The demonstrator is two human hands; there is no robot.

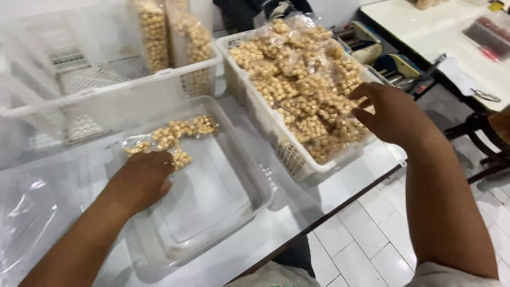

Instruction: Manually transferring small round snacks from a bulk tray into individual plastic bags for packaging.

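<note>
- The left hand lies palm down inside the clear plastic tub, fingers curled over one end of a sealed clear packet of round tan snack balls; it presses or lightly grips the packet, though the fingertips are hidden, so how firm the hold is cannot be told.
- The packet lies flat on the tub's floor near its far left corner, the only packet in there.
- The right hand hovers open, fingers spread and slightly bent, holding nothing, just above the near right edge of the white slotted basket, which is heaped with packets of the same kind.
- Behind the tub stands a second white basket with two such packets upright at its far right end.
- Tub and baskets all sit on a white surface.
- Judging by looks, each packet is light, its film slick and crinkly, and the contents shift and may crush if squeezed; a grip at the sealed end or across the middle with flat fingers seems safest.
</note>
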